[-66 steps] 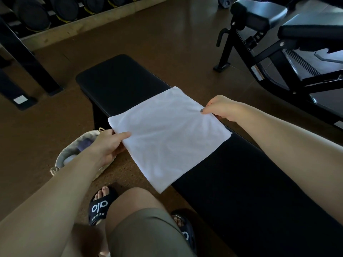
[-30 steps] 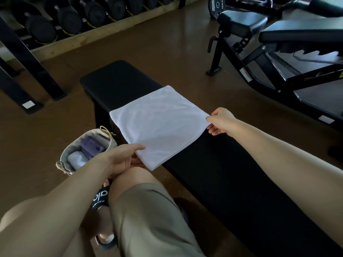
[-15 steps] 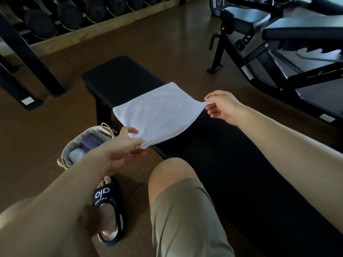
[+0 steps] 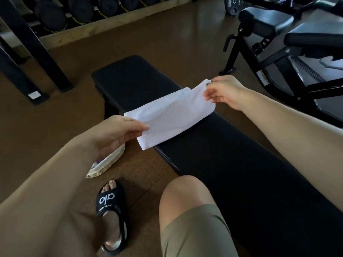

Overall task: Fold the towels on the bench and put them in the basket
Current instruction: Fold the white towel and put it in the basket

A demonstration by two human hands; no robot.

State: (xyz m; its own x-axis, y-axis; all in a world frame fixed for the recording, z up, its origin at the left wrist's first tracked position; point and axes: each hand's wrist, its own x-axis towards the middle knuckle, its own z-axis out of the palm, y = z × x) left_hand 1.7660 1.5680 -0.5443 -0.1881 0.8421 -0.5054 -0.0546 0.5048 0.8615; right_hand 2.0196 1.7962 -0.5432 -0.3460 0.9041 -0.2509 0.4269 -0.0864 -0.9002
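Towel (image 4: 172, 115) mid-fold across bench (image 4: 213, 154) near its left edge, pinched by left hand (image 4: 118, 134) and right hand (image 4: 222, 91); advise matching corners squarely before basket (image 4: 109, 160).

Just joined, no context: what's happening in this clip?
A person seated at a black gym bench is folding a white towel. The left hand pinches its near corner; the right hand pinches the far corner, with the towel doubled over on the bench. The basket sits on the floor, half hidden by the left arm.
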